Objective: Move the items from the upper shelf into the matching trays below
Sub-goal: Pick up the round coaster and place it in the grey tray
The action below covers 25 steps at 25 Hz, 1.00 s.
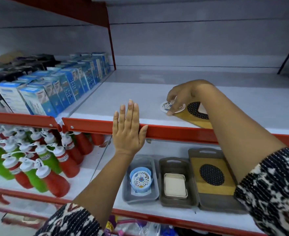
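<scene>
On the upper shelf (pixel 123 103), the person's right hand (pixel 179 97) reaches down onto a round white coaster (pixel 165 106) printed with a blue and brown floral pattern, fingertips curled around its rim and pinching it where it lies flat on the white surface. Just right of the coaster, touching it, sits a wooden board (pixel 191 120) with a black dotted oval pad (pixel 195 109), partly hidden by the forearm. The left hand (pixel 129 128) is flat and spread, empty, palm pressed against the shelf's red front edge (pixel 174 132). Below that edge stand three trays: a grey tray (pixel 128 193) holding a blue holder with a matching floral coaster (pixel 141 179), a brown tray (pixel 162 184) with square cream coasters (pixel 174 186), and a larger brown tray (pixel 217 204) with a matching wooden board (pixel 213 186).
</scene>
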Each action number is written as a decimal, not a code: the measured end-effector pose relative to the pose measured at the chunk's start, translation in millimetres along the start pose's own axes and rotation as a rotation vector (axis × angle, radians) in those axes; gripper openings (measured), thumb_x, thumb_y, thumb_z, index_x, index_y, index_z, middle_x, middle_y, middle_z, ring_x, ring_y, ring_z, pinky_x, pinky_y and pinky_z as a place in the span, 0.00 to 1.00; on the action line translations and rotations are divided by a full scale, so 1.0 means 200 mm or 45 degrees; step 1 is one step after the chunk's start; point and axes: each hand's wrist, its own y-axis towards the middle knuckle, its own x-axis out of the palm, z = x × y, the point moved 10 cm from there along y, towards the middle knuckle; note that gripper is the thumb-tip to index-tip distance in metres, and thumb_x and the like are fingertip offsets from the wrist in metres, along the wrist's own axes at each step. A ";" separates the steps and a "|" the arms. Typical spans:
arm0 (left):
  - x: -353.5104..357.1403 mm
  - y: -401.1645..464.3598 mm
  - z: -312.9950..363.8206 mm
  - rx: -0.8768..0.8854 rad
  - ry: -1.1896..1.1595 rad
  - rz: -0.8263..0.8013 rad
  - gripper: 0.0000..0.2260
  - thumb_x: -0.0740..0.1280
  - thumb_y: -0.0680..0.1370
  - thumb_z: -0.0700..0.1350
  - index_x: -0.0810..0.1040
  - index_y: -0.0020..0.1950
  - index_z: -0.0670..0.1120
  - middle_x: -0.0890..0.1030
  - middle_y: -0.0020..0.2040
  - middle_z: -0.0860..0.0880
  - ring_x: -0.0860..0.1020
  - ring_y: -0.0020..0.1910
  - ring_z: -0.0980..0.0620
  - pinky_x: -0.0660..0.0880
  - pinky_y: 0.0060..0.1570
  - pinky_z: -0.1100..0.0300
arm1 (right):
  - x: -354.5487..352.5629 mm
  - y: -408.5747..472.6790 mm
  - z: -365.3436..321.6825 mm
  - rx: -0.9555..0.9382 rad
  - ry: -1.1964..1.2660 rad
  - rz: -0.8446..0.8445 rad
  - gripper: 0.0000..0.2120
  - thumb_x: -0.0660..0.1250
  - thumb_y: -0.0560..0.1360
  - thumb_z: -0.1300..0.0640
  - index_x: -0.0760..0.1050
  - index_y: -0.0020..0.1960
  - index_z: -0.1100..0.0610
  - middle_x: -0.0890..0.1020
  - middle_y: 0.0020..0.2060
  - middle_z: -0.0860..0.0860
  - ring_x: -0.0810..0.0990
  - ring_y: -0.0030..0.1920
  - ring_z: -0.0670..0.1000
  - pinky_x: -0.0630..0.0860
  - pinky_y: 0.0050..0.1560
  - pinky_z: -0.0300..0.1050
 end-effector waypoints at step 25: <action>-0.01 0.00 0.00 0.026 0.026 0.062 0.27 0.44 0.81 0.54 0.46 0.78 0.46 0.43 0.79 0.53 0.45 0.77 0.51 0.46 0.76 0.53 | 0.29 -0.77 0.30 -0.089 1.977 0.784 0.09 0.69 0.73 0.64 0.79 0.53 0.57 0.86 0.41 0.51 0.85 0.38 0.46 0.81 0.34 0.37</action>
